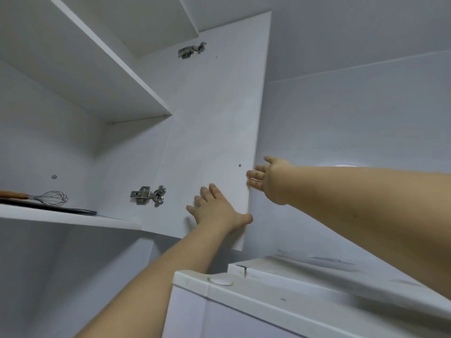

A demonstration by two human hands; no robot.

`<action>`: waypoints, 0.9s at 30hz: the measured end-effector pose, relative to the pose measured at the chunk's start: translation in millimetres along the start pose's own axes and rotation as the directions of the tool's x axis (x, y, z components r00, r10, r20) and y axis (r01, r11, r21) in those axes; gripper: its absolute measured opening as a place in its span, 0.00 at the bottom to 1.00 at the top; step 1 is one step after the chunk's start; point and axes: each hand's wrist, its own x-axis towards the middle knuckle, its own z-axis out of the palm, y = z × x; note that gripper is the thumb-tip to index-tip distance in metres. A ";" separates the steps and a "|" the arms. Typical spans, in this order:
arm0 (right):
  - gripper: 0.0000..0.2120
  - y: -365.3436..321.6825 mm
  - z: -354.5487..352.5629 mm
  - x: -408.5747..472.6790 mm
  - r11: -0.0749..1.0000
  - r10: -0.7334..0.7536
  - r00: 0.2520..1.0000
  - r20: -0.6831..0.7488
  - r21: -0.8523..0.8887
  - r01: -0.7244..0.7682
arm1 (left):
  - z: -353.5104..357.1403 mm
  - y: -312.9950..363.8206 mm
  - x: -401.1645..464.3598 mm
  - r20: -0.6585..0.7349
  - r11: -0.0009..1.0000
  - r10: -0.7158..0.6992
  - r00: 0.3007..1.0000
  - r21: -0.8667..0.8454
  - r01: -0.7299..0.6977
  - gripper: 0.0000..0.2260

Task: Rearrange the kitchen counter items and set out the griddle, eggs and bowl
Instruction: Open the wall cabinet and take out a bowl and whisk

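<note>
I look up at an open white wall cupboard. Its door (214, 132) swings out to the right on two metal hinges. My left hand (217, 208) lies flat against the door's inner face near its lower corner, fingers straight, thumb hooked at the free edge. My right hand (267, 178) reaches to the door's free edge, fingers wrapped round it. On the lowest shelf (73, 219) lies a flat dark griddle (61, 208) with a wire whisk (50, 198) on top, its wooden handle pointing left. No eggs or bowl are in view.
The upper shelf (97, 76) shows only its underside. A white fridge top (305, 289) with a cracked corner stands close below the door at lower right. The white wall fills the right side.
</note>
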 end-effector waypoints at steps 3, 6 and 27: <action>0.29 9.8 -7.6 -5.0 0.999 -0.035 0.991 0.126 0.022 0.033 | 2.5 -4.2 1.9 0.027 0.999 0.040 0.999 0.007 -0.040 0.60; 0.29 15.5 -10.5 -10.1 0.997 -0.062 0.993 0.102 -0.044 0.067 | -13.9 -16.8 5.7 0.034 0.994 0.106 0.994 -0.003 -0.106 0.58; 0.36 20.7 -179.6 -27.0 0.777 0.121 0.885 -0.450 0.598 0.198 | -237.3 -163.9 -51.9 -0.289 0.829 0.108 0.951 0.555 0.075 0.39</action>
